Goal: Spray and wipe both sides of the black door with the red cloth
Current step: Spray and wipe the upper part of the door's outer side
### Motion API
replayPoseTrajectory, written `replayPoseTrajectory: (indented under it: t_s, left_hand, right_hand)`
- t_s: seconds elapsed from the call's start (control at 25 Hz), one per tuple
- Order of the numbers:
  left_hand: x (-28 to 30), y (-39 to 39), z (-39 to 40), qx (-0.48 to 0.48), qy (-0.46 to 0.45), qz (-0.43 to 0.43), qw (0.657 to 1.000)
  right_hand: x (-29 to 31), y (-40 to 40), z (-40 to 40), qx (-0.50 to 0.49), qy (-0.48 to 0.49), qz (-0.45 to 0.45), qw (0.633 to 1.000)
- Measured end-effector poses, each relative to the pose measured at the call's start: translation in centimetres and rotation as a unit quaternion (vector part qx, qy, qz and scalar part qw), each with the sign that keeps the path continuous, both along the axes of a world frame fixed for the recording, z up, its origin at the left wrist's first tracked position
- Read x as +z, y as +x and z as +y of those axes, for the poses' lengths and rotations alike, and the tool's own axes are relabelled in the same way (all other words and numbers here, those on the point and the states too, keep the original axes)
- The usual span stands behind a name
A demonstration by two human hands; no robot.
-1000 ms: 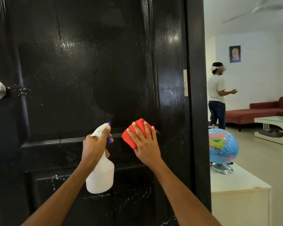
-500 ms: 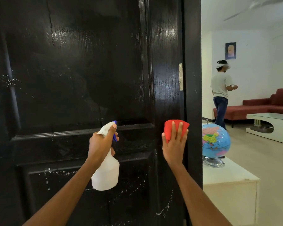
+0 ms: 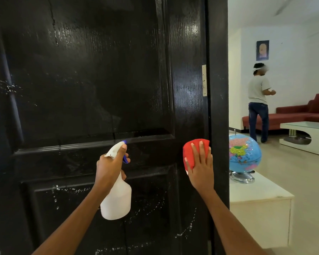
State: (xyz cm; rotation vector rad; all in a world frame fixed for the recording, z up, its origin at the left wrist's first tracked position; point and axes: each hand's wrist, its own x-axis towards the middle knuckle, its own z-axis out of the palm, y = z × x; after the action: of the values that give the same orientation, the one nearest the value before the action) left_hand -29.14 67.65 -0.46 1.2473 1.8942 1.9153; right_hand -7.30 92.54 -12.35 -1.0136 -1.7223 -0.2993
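My right hand point(image 3: 201, 168) presses flat on the red cloth point(image 3: 190, 153) by the black door point(image 3: 99, 80) edge. My left hand point(image 3: 109, 164) grips the spray bottle point(image 3: 116, 201). The cloth could slip off the edge.

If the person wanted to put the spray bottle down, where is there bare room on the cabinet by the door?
The white cabinet top is bare in front of and to the right of the blue globe on its chrome stand. The back left corner, against the black door, is taken by the globe. The left hand grips the white spray bottle.
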Motion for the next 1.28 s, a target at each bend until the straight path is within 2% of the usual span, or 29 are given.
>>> replayPoseTrajectory:
  t_s: [0.12, 0.2, 0.28, 0.36, 0.4, 0.48, 0.52, 0.56, 0.64, 0.72, 0.8, 0.88, 1.0, 1.12, 1.2, 1.28]
  left_hand:
    - [-0.5, -0.2, -1.3, 0.01, -0.008, 0.002, 1.0]
    - [-0.6, -1.1, -2.7, 0.02, -0.009, 0.003, 1.0]
    - [-0.4, -2.4, -4.2, 0.04, -0.007, 0.004, 0.999]
    - [-0.1, -3.9, -5.8, 0.074, 0.003, -0.001, 0.997]
    - [0.0, -4.6, -6.5, 0.091, 0.012, -0.007, 0.996]
    - [0.0, -6.0, -7.9, 0.122, 0.024, -0.015, 0.992]
    - [0.0, -6.5, -8.4, 0.132, 0.027, -0.015, 0.991]
    - [-0.1, -6.9, -8.8, 0.138, 0.029, -0.016, 0.99]
    - [-0.4, -7.3, -8.9, 0.14, 0.03, -0.028, 0.989]
    - [-0.6, -7.2, -8.6, 0.14, 0.022, -0.032, 0.989]
    - [-0.8, -7.1, -8.2, 0.138, 0.017, -0.027, 0.99]
    - [-0.7, -7.0, -8.2, 0.133, 0.019, -0.027, 0.991]
    - [-1.1, -7.7, -8.8, 0.131, 0.015, -0.03, 0.991]
    - [-1.5, -9.0, -9.9, 0.144, 0.014, -0.03, 0.989]
    - [-1.6, -10.1, -10.8, 0.154, 0.022, -0.027, 0.987]
    - [-1.8, -11.3, -11.5, 0.171, 0.022, -0.028, 0.985]
  right_hand:
    - [0.1, -5.1, -3.1, 0.002, -0.106, 0.187, 0.977]
    - [0.5, -9.5, -5.7, 0.034, -0.108, 0.188, 0.976]
    - [0.7, -13.4, -7.8, 0.075, -0.045, 0.105, 0.991]
    - [1.3, -17.2, -9.5, 0.137, 0.053, -0.028, 0.989]
    - [1.6, -18.9, -10.4, 0.169, 0.1, -0.126, 0.972]
    - [2.5, -21.6, -11.7, 0.205, 0.171, -0.322, 0.908]
    - [3.1, -22.1, -11.6, 0.207, 0.196, -0.372, 0.884]
    - [3.6, -21.9, -11.0, 0.202, 0.215, -0.38, 0.876]
    - [4.2, -19.6, -9.0, 0.189, 0.233, -0.311, 0.902]
    - [3.8, -15.7, -6.4, 0.154, 0.205, -0.157, 0.954]
    - [2.6, -13.2, -5.4, 0.096, 0.124, -0.013, 0.988]
    - [1.9, -14.0, -6.4, 0.058, 0.047, 0.077, 0.994]
    - [2.8, -18.5, -9.3, 0.09, -0.008, 0.142, 0.986]
    - [4.0, -23.5, -12.2, 0.151, 0.031, 0.059, 0.986]
    - [4.8, -27.2, -14.1, 0.197, 0.09, -0.076, 0.973]
    - [5.2, -30.1, -15.3, 0.226, 0.168, -0.249, 0.926]
